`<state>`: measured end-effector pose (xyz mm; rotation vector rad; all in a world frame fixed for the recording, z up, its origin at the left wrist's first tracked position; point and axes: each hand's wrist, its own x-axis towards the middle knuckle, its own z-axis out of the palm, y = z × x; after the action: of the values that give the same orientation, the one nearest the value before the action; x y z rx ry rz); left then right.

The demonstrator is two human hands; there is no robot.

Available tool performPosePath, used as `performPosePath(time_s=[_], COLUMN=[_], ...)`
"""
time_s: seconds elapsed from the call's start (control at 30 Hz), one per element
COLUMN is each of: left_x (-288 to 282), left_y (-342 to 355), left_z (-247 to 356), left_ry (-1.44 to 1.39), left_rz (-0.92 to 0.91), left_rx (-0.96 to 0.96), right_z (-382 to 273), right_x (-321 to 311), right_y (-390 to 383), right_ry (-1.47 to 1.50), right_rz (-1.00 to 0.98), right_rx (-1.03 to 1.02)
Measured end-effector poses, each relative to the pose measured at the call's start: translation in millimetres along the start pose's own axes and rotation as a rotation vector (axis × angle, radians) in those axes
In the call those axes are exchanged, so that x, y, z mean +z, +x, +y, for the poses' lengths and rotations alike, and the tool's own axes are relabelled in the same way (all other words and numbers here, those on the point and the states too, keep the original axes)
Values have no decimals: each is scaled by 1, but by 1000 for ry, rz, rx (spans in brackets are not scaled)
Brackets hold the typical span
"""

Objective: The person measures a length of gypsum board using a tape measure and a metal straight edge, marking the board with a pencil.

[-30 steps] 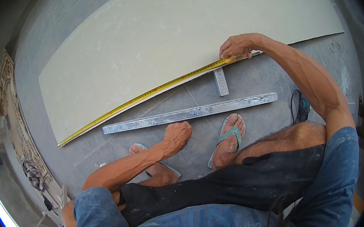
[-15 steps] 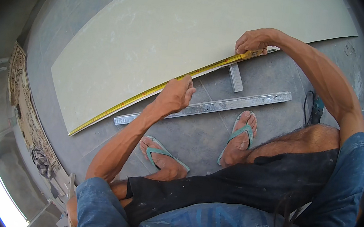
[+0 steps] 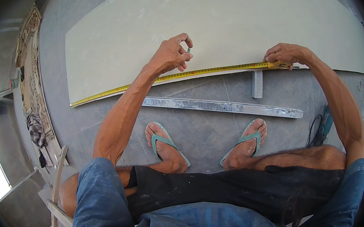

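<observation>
A large pale board [image 3: 226, 25] lies flat on the floor, with a yellow tape measure blade [image 3: 190, 73] stretched along its near edge from the left corner. My right hand [image 3: 286, 54] is closed on the tape measure case [image 3: 279, 65] at the right part of that edge. A thin dark tip pokes out beside the case; I cannot tell what it is. Over the board, above the blade, my left hand [image 3: 173, 54] has its fingers curled with a short green stub [image 3: 189, 50] between them. The stub's full shape is hidden.
A long metal channel [image 3: 222, 106] lies in front of my sandalled feet. A shorter metal piece [image 3: 257, 83] sticks out from under the board's edge. On the right is a teal corded power tool [image 3: 325, 124]. A patterned rug [image 3: 31, 53] and wooden pieces [image 3: 58, 180] are on the left.
My left hand has left the tape blade and risen over the board, and the green stub now shows in its fingers. My right hand keeps hold of the case. The view has turned slightly.
</observation>
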<state>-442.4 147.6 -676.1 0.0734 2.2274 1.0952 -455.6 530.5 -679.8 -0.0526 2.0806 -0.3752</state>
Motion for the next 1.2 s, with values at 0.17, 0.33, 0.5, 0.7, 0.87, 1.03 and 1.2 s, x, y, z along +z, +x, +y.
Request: performPosePath(time_s=[0.17, 0.33, 0.5, 0.7, 0.87, 1.03, 1.2], left_x=[4, 15, 28, 40, 43, 45, 47], left_y=[9, 10, 19, 23, 23, 25, 25], left_z=[-7, -6, -24, -34, -38, -40, -43], left_ry=[169, 278, 25, -86, -148, -104, -84], left_rz=[-74, -70, -37, 43, -11, -6, -2], left_rx=[58, 173, 194, 185, 152, 184, 180], right_z=[-4, -2, -3, -4, -3, 1, -6], right_x=[-1, -1, 0, 0, 0, 0, -1], right_y=[-3, 0, 0, -2, 0, 3, -2], right_ry=[47, 13, 15, 26, 26, 21, 10], right_rz=[-24, -32, -8, -24, -22, -18, -13], right_rx=[0, 29, 30, 22, 26, -4, 9])
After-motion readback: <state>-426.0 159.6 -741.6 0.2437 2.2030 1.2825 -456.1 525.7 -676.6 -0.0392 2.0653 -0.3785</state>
